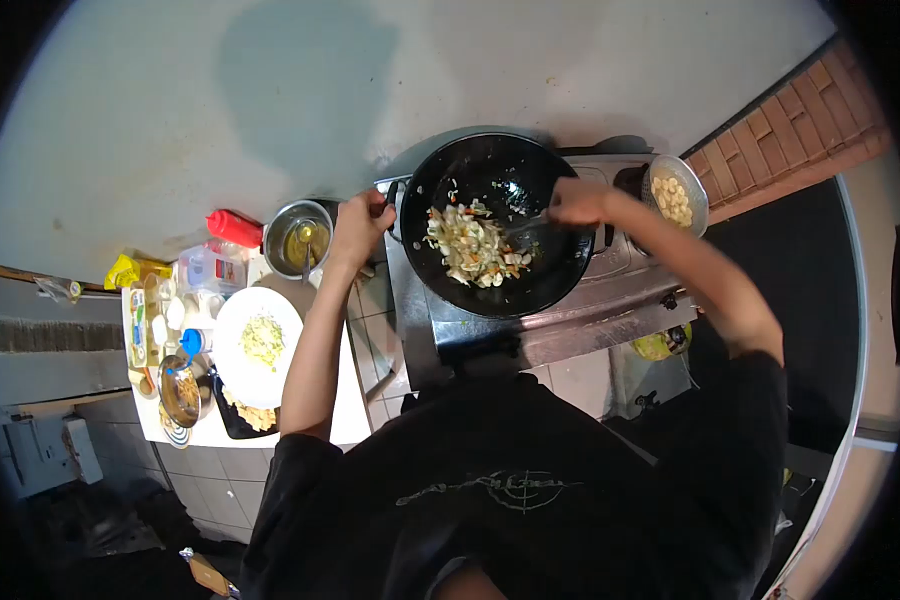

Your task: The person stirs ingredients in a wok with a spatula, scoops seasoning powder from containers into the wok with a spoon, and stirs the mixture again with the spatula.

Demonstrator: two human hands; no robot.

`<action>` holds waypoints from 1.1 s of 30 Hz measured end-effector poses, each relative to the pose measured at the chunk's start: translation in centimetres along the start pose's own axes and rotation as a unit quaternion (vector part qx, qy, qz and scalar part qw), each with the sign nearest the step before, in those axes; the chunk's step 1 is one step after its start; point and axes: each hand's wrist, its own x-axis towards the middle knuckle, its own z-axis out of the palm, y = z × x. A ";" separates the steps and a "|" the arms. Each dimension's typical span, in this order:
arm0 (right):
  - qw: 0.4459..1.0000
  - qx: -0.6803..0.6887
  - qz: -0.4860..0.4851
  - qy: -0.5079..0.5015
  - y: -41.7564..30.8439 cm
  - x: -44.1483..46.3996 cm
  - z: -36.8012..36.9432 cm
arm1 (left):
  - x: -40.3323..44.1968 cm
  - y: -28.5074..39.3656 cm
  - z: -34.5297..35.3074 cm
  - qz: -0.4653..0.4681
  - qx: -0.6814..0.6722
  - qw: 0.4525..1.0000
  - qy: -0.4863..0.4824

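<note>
A large black wok (500,300) sits on the metal stove (570,335), with chopped, mixed food (475,245) in its left half. My left hand (363,230) is closed on the wok's left handle, at the rim. Over the right side of the wok, my right hand (580,203) is closed round a utensil (525,222) whose far end reaches into the food. The grip end of the utensil is hidden by my fingers.
On the left, a white table (340,420) holds a white plate (235,350) of chopped greens, a metal pot (270,245) with a ladle, a red bottle (234,228) and plastic containers. A metal strainer (702,205) with pale pieces stands right of the wok. The wall rises behind.
</note>
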 end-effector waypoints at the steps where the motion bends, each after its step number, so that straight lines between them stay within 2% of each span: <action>1: 0.993 0.083 -0.046 0.068 0.4 -1.5 2.5 | 0.0 -0.2 -0.2 0.002 -0.008 1.000 -0.006; 3: 0.960 0.038 -0.158 0.228 0.2 -4.2 5.2 | 0.2 -0.6 0.0 0.022 -0.023 0.999 0.022; 5: 0.956 -0.046 -0.082 0.278 -2.9 -8.9 5.0 | 0.0 0.0 -0.5 0.006 -0.024 1.000 -0.010; 6: 0.956 -0.044 -0.078 0.278 -3.8 -10.9 4.8 | -0.2 -0.2 -0.5 0.007 -0.024 1.000 -0.013; 8: 0.949 -0.124 0.003 0.289 -4.9 -13.4 4.3 | 0.0 -0.5 -0.4 0.035 -0.016 0.999 -0.001; 12: 0.959 -0.094 -0.024 0.266 -3.1 -12.3 5.8 | 0.0 -0.3 -0.2 0.034 -0.028 0.999 -0.005; 14: 0.967 -0.109 -0.080 0.217 -0.8 -8.6 7.7 | -0.2 0.1 -0.1 0.035 -0.027 0.999 0.000; 15: 0.966 -0.108 -0.080 0.219 -1.2 -8.2 7.0 | -0.1 0.2 -0.1 0.037 -0.026 0.999 0.006; 17: 0.955 -0.178 -0.013 0.237 -3.2 -7.9 4.4 | 0.2 0.3 -0.1 0.051 -0.019 0.998 0.011; 19: 0.929 -0.253 -0.037 0.269 -3.8 -7.3 0.8 | 0.2 0.2 -0.1 0.061 -0.011 0.998 0.014; 23: 0.839 -0.312 -0.200 0.399 -2.4 -0.5 -3.0 | 1.3 -0.5 0.0 0.058 0.012 0.998 -0.012; 24: 0.840 -0.308 -0.197 0.400 -2.3 0.8 -3.0 | 1.3 -0.6 0.0 0.066 0.007 0.998 -0.007; 26: 0.857 -0.365 -0.250 0.263 -2.3 2.3 -3.3 | 1.2 -0.6 -0.2 0.061 0.010 0.998 -0.016; 29: 0.868 -0.336 -0.301 0.209 -1.6 -0.9 -2.5 | 1.2 -0.9 -0.1 0.053 -0.003 0.998 -0.021; 30: 0.885 -0.329 -0.275 0.182 -2.1 -2.6 -3.2 | 1.2 -1.1 -0.1 0.053 -0.015 0.998 -0.021; 31: 0.883 -0.332 -0.278 0.179 -2.1 -3.7 -3.8 | 1.0 -0.8 -0.2 0.050 -0.018 0.998 -0.018; 33: 0.889 -0.324 -0.218 0.239 -1.9 -5.3 -4.8 | 0.9 -0.2 -0.4 0.022 0.002 0.999 -0.032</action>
